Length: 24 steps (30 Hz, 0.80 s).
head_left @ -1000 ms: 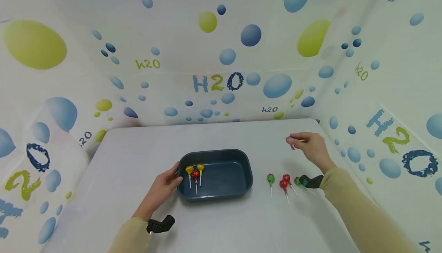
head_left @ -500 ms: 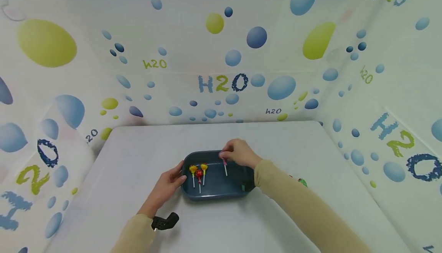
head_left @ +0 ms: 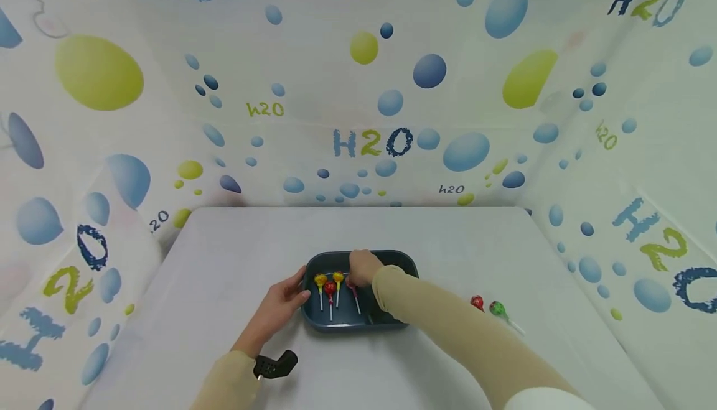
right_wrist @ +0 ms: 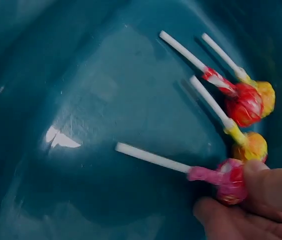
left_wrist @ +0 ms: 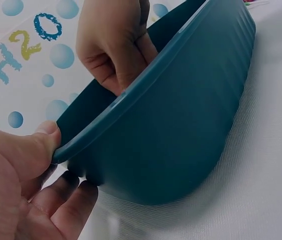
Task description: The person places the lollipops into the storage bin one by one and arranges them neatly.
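A dark teal tray [head_left: 358, 327] stands on the white table. My left hand [head_left: 280, 301] pinches its left rim, thumb on top and fingers under the lip, as the left wrist view [left_wrist: 31, 170] shows. Inside the tray my right hand [head_left: 365, 267] pinches the head of a pink lollipop [right_wrist: 230, 182], low over the floor, its white stick pointing away from the fingers. Beside it lie two yellow lollipops [right_wrist: 250, 146] and a red lollipop [right_wrist: 244, 105], all with white sticks.
Right of the tray, partly covered by the right sleeve [head_left: 459, 323], a red lollipop [head_left: 477, 302] and a green lollipop [head_left: 498, 308] lie on the table [head_left: 246, 236]. A patterned curtain [head_left: 313, 86] hangs behind and at both sides.
My right hand has carried the pink lollipop from the table's right side leftward, over the tray, then down into it near the other lollipops. My left hand keeps holding the tray's rim.
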Motion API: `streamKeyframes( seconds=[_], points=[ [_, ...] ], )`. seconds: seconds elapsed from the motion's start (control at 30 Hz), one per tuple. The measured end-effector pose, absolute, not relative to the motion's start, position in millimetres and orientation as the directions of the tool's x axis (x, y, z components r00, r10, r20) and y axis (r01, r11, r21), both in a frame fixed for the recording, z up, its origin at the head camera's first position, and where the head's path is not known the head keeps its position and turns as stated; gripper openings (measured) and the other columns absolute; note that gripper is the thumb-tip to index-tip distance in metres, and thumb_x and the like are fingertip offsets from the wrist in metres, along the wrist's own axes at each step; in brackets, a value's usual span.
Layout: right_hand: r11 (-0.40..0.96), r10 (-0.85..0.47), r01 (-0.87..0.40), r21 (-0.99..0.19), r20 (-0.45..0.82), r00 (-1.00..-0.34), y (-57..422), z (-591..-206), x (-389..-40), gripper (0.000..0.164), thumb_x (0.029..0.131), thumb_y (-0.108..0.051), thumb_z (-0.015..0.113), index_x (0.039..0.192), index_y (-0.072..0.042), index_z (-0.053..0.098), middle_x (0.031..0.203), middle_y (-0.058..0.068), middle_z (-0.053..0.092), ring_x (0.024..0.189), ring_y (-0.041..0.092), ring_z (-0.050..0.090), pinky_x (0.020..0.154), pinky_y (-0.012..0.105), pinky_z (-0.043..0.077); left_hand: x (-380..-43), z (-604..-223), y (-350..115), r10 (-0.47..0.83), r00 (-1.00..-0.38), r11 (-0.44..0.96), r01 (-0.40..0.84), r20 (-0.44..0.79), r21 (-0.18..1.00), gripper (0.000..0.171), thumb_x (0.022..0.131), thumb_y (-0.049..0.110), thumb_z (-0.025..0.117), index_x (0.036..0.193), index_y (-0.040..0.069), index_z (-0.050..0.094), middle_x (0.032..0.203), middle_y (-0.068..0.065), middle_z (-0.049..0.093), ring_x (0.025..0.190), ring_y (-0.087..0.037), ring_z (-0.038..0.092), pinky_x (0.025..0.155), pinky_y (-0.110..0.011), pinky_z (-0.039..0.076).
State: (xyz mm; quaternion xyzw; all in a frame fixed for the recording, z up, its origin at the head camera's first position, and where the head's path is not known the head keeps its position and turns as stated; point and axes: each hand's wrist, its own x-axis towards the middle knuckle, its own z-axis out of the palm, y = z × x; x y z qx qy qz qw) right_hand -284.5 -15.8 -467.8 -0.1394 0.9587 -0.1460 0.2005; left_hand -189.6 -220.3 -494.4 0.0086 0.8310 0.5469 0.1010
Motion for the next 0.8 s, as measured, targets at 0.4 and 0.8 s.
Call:
streamKeyframes(
  seconds=[0.4, 0.8],
  points=[
    [0.934, -0.26, -0.154, -0.321, -0.316, -0.912, -24.0, -472.2, -283.2, 0.022, 0.088, -0.02, 0.08, 0.095, 0.0, 0.075, 0.072, 0.005, 0.062, 0.063, 0.018, 0.056, 0.059, 0.028, 0.054, -189.8, -494.9, -218.4, 0.113, -0.982, 0.412, -0.092, -0.151, 0.907, 0.063, 0.103, 0.007, 0.059, 0.16, 0.007, 0.032, 0.164, -0.016, 0.035, 0.147, -0.037, 0.043, 0.115, -0.044, 0.041],
    [0.924, -0.269, -0.147, -0.352, -0.328, -0.905, -19.9, -473.3, -284.1, 0.026, 0.09, -0.023, 0.08, 0.097, 0.001, 0.074, 0.069, 0.005, 0.06, 0.06, 0.016, 0.056, 0.057, 0.026, 0.053, -189.1, -492.8, -217.5, 0.117, -0.982, 0.405, -0.089, -0.148, 0.91, 0.063, 0.102, 0.006, 0.059, 0.159, 0.006, 0.033, 0.164, -0.017, 0.034, 0.147, -0.038, 0.043, 0.113, -0.044, 0.042]
  ],
)
